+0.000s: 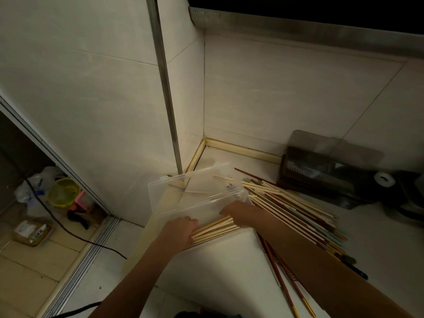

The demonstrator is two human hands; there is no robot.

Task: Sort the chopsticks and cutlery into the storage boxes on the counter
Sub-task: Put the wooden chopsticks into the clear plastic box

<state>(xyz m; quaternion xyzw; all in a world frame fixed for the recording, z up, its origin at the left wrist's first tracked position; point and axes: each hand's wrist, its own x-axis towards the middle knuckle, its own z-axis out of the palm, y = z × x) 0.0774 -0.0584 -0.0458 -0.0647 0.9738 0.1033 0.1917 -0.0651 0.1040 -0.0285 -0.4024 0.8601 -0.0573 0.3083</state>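
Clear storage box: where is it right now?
In the head view the clear storage box sits at the counter's left corner, just beyond both hands, with the loose chopstick pile on its right.

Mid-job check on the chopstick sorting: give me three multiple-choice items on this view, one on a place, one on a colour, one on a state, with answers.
1. Where does the loose pile of chopsticks lie relative to the clear storage box?
A. To its right on the counter
B. On the floor
C. Stacked on its lid

2. What colour is the small basket on the floor at left?
A. Blue
B. Yellow-green
C. Black

3. What are the two hands doing?
A. Both hang idle
B. Left hand and right hand hold a bundle of pale chopsticks at the box's near edge
C. Both press the wall

Answers: 1 A, the pile fans out right of the box. 2 B, its rim reads yellow-green. 3 B, fingers curl round the bundle's ends.
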